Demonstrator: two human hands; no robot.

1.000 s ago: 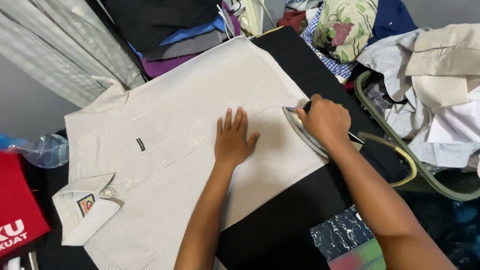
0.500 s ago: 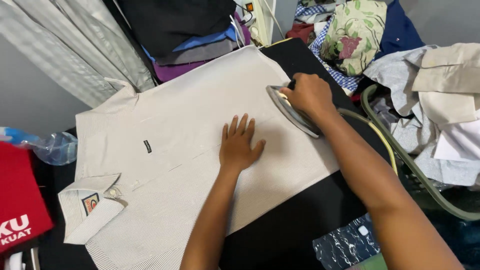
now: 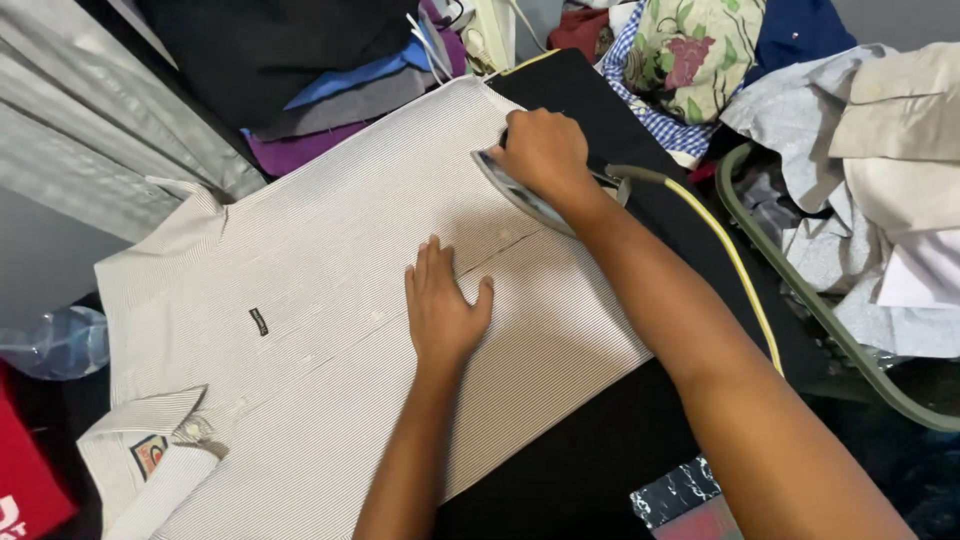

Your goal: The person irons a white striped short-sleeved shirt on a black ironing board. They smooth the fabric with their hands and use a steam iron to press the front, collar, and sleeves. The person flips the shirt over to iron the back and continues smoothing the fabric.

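Much of the iron (image 3: 525, 192) was hidden under the right hand (image 3: 545, 155), so only its grey soleplate edge and a bit of its rear showed; its handle could not be seen, though the fingers (image 3: 520, 135) were curled closed around it. A yellow-green cord (image 3: 730, 255) ran from behind that hand and passed out of sight behind the right forearm. The striped shirt (image 3: 330, 330) was cut off at the bottom edge, and its lower left sleeve, with a small badge, ran partly out of frame. The shirt was pale with fine grey stripes, laid flat and buttoned along a front placket, a small dark label on the chest, spread over a black padded surface (image 3: 590, 460). The iron rested on the shirt's upper right part, near the hem. The left hand (image 3: 440, 310) lay flat and open on the fabric beside the placket, gripping nothing, just short of the iron. A laundry basket (image 3: 800, 300) at right was half buried in crumpled clothes, its rim only partly visible.
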